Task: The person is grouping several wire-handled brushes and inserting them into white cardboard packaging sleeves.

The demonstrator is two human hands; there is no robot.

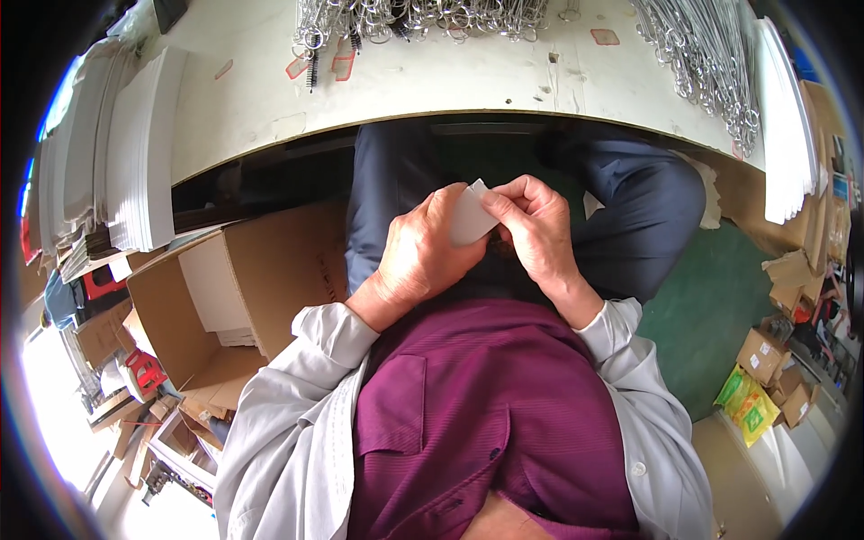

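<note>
Over my lap, both hands meet at a small white piece (472,219), smooth and flat-faced like a folded card or the end of a slim box; its lower part is hidden. My left hand (423,243) is closed round its left side, thumb hidden behind the knuckles. At the piece's upper right corner, the thumb and forefinger of my right hand (535,225) are pinched together. The rest of the right fingers curl under, out of sight. Both hands are in front of the near edge of a white table (405,94).
Wire bundles with looped ends (423,18) and more wire stems (702,63) lie on the table. White card stacks (144,153) stand at the left, others (785,126) at the right. An open cardboard box (243,279) sits left of my legs; small cartons (765,355) lie right.
</note>
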